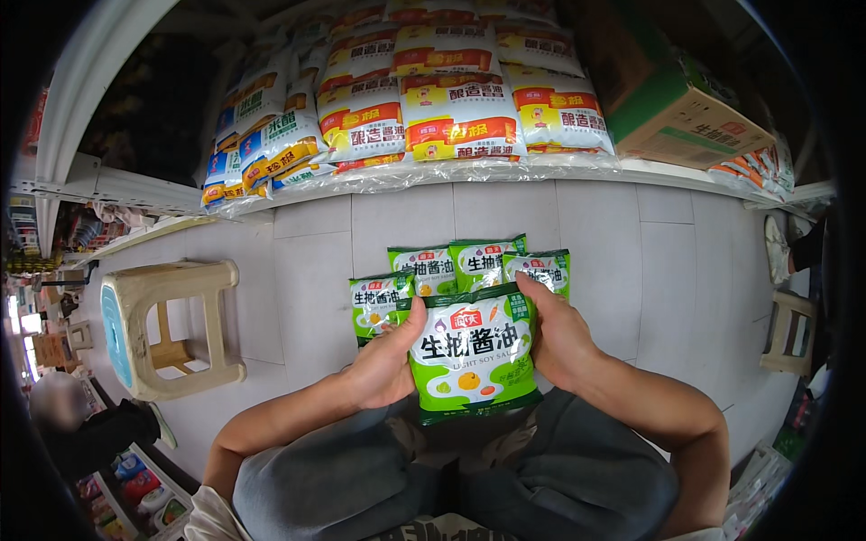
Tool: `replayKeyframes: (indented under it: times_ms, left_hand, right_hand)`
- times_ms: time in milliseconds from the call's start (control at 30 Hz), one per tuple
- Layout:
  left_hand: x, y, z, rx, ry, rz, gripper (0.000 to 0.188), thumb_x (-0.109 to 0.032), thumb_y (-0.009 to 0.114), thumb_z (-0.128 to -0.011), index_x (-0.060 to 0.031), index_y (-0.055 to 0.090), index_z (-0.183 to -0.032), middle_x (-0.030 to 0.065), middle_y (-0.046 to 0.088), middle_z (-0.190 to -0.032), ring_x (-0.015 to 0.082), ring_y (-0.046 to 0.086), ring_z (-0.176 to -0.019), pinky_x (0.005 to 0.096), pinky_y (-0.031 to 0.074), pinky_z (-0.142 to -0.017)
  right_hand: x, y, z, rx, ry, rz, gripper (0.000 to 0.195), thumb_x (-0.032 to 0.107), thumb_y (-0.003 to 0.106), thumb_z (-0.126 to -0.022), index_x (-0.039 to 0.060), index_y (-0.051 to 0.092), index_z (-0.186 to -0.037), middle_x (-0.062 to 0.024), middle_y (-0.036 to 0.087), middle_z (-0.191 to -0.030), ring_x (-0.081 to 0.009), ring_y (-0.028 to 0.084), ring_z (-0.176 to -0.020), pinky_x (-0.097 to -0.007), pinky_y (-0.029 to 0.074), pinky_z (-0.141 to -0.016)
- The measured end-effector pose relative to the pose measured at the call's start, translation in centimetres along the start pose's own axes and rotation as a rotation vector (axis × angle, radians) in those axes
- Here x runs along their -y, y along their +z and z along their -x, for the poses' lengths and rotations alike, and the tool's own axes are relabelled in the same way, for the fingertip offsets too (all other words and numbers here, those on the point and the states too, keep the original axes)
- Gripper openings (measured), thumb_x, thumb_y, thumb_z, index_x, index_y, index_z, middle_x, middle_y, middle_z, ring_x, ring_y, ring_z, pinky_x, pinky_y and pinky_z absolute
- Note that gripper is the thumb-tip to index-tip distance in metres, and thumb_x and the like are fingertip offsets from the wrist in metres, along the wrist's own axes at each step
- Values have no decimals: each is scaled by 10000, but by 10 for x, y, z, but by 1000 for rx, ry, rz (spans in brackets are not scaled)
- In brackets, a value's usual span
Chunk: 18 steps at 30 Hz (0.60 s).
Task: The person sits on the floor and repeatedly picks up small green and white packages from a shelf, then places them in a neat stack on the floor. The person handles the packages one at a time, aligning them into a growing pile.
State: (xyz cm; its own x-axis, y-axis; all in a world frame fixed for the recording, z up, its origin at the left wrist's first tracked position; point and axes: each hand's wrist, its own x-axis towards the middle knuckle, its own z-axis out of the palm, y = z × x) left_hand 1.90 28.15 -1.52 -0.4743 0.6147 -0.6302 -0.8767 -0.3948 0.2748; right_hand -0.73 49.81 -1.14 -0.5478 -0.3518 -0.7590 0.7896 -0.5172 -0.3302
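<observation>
A green-and-white plastic bag of light soy sauce [470,348] is upright before my knees, with its printed front facing me. My left hand [389,362] grips its left side, thumb on the top corner. On the opposite side my right hand [561,331] grips the edge, its thumb lying over the top. Several matching bags show behind it, among them one at the left [380,304], one in the middle [479,264] and one at the right [551,274]. Their lower parts are mostly hidden, and I cannot tell whether my fingers also touch them.
A low shelf [440,174] ahead carries stacked white-and-orange bags [460,115], blue-and-white bags [270,142] and a cardboard box [703,125]. Plastic stools stand left [169,324] and right [788,331] on the tiled floor [298,257]. People are at both sides.
</observation>
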Motion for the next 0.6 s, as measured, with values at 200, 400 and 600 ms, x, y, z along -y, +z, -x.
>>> replayKeyframes:
  times_ms: [200,400,600]
  left_hand:
    - [-3,5,1,3,-12,88,621,-501,284,-992,-55,307,-1423,130,415,-1423,271,419,-1307,436,360,-1085]
    - [-14,27,8,186,67,-64,646,-492,280,-988,-147,110,-1507,119,246,-1517,267,295,-1384,461,298,-1118]
    - [-21,37,14,409,114,-275,806,-520,397,-951,-199,-94,-1503,106,100,-1554,323,255,-1392,557,322,-1069]
  right_hand:
    - [-5,-4,14,164,225,15,434,334,607,-923,69,521,-1256,-81,606,-1209,-195,592,-1093,-369,483,-939]
    - [-4,-17,20,206,282,93,464,313,640,-907,85,493,-1283,-67,593,-1222,-182,576,-1113,-378,504,-920]
    - [7,-39,22,79,205,148,460,354,609,-922,95,491,-1283,-75,613,-1178,-192,604,-1064,-379,525,-882]
